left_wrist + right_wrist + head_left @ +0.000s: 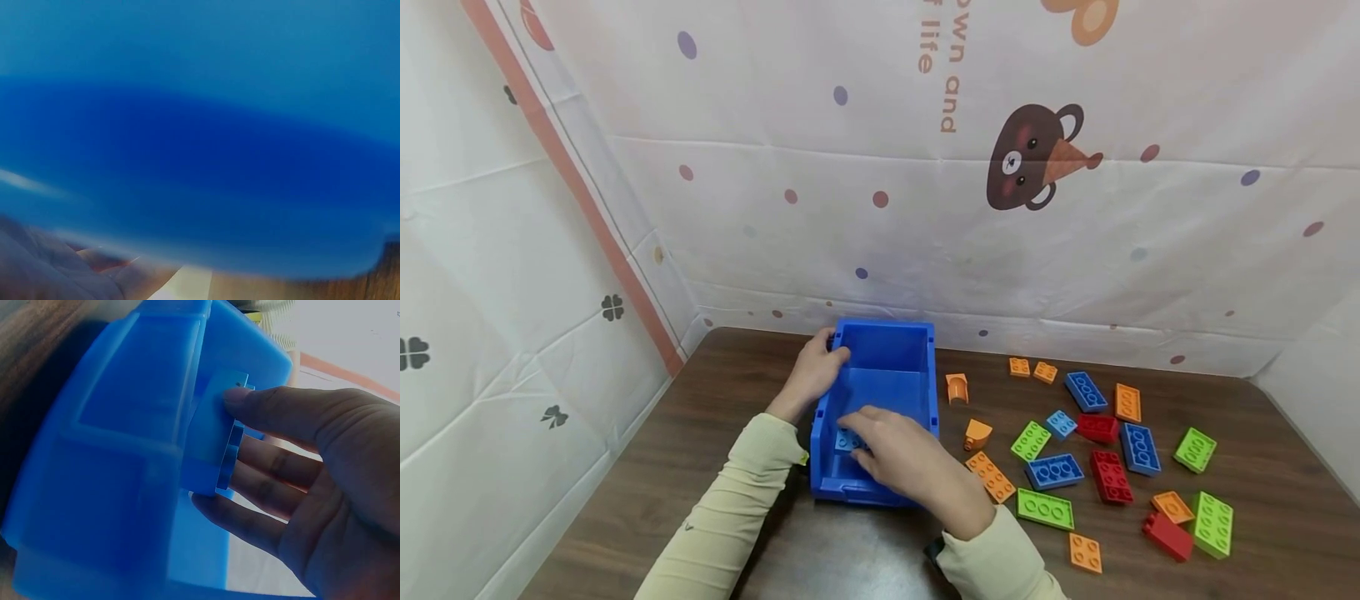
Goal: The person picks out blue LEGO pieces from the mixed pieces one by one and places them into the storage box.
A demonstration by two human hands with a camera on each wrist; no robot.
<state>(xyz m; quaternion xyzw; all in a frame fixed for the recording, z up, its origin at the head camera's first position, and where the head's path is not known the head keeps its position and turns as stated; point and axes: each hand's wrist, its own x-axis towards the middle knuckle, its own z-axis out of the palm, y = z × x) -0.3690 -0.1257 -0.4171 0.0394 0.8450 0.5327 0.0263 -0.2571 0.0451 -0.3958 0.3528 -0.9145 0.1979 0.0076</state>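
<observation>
A blue plastic bin (889, 379) stands on the table with its low front towards me. My left hand (814, 372) grips the bin's left wall near the back, thumb over the rim; its other fingers are mostly hidden outside. Over the bin's front part, my right hand (910, 458) holds a light blue toy brick (847, 439). In the right wrist view, the thumb lies at one end of the brick (215, 434) and a finger touches the other end. The left wrist view is mostly filled by the blurred bin wall (200, 144).
Right of the bin, several loose bricks lie spread over the dark wooden table (827, 554), among them an orange brick (990, 477), a green brick (1045, 508) and a red brick (1111, 477). A printed cloth (760, 233) hangs behind the table and on the left.
</observation>
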